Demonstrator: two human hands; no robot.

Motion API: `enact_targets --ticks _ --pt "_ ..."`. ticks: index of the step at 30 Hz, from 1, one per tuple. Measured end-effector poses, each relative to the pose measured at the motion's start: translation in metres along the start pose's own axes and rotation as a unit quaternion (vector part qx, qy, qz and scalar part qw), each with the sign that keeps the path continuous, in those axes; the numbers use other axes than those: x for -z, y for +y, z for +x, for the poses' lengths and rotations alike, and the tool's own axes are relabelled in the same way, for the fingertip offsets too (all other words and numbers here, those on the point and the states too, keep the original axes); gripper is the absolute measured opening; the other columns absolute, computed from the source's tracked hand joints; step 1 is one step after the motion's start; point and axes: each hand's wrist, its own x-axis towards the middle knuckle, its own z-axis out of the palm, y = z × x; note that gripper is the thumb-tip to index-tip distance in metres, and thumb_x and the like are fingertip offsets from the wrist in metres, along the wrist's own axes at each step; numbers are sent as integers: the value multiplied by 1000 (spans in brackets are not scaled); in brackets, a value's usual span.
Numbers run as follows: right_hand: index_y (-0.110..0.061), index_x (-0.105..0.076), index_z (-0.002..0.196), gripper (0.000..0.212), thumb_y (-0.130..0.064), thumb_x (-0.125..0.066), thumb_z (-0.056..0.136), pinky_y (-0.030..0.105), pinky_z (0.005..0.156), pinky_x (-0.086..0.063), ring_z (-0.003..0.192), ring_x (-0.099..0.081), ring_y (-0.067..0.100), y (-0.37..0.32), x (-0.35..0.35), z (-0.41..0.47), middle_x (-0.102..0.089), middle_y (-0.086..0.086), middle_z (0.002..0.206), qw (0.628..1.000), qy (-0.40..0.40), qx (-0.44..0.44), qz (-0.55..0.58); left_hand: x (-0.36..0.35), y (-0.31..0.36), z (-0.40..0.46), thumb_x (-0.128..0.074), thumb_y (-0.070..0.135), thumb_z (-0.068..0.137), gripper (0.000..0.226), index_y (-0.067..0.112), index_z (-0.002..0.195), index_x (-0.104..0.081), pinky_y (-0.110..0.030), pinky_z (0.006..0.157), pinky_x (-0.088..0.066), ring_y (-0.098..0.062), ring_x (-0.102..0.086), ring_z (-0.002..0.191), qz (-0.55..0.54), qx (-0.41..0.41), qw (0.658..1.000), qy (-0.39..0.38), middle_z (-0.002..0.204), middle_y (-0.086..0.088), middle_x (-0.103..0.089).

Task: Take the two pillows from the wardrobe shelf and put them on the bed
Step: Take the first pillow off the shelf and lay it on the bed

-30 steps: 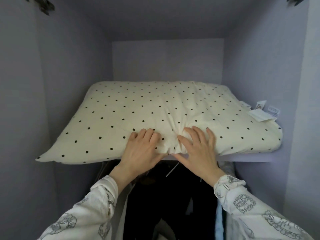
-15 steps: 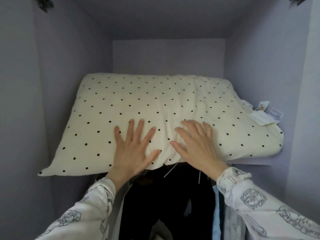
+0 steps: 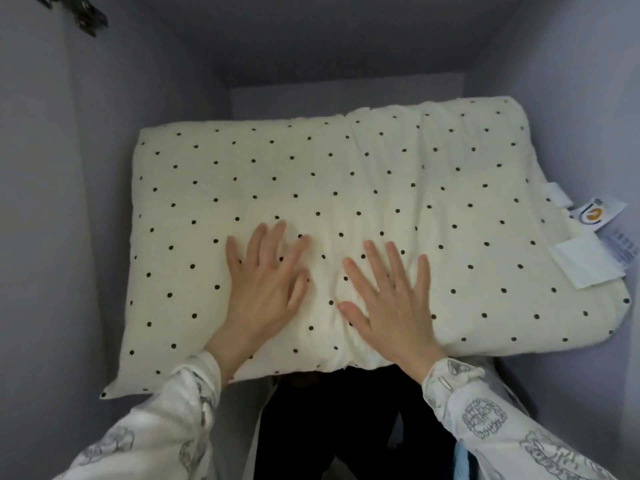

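A cream pillow with black dots (image 3: 346,188) lies on the upper wardrobe shelf and fills it from wall to wall, its front edge hanging over the shelf. My left hand (image 3: 265,289) rests flat on top of it near the front, fingers spread. My right hand (image 3: 388,299) lies flat beside it, also spread. Neither hand grips the fabric. White care labels (image 3: 588,244) stick out at the pillow's right end. A second pillow is not visible.
Lilac wardrobe walls (image 3: 52,202) close in on both sides, with a back wall (image 3: 346,98) behind the pillow. Dark clothes (image 3: 332,420) hang below the shelf. A door hinge (image 3: 79,12) sits at the upper left.
Both hands let go of the bunched front edge and moved up onto the pillow's top with fingers spread. The view has risen, showing more of the pillow's top.
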Motion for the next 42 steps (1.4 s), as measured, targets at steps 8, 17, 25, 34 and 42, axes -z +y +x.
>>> enact_targets --ticks 8,17,25,34,42 --pt "-33 -29 145 63 -65 -28 90 69 106 -19 141 -27 35 3 -4 -7 -28 8 155 999 28 19 -5 23 3 147 -23 44 95 53 29 146 -16 -68 108 0 -32 -4 144 27 -7 999 18 158 -8 -10" --pt "-33 -29 145 68 -68 -34 87 71 102 -24 139 -30 38 1 -2 -16 -28 9 154 997 38 54 -27 23 -19 169 -20 75 78 76 34 142 -17 -64 108 -7 -30 -12 143 0 23 1000 1 154 -9 -21" --pt "-34 -31 145 68 -69 -35 86 70 102 -24 140 -29 36 7 -2 -25 -28 8 153 997 19 74 -21 27 -21 161 -31 74 79 80 16 134 -39 -48 90 -28 -29 -43 110 39 32 997 50 119 -9 -49" --pt "-35 -24 146 70 -70 -33 86 69 102 -25 141 -27 32 14 0 -37 -31 6 153 995 2 92 -31 26 -18 148 -35 80 70 76 27 124 -40 -57 108 -18 -26 -39 126 -76 63 995 -17 132 -5 -48" --pt "-36 -24 145 69 -70 -33 86 68 102 -24 139 -30 32 16 -3 -40 -28 4 153 993 23 109 -43 30 -20 151 -44 89 51 116 17 139 -25 -60 105 -20 -34 -36 129 -20 68 993 -93 138 -14 -40"
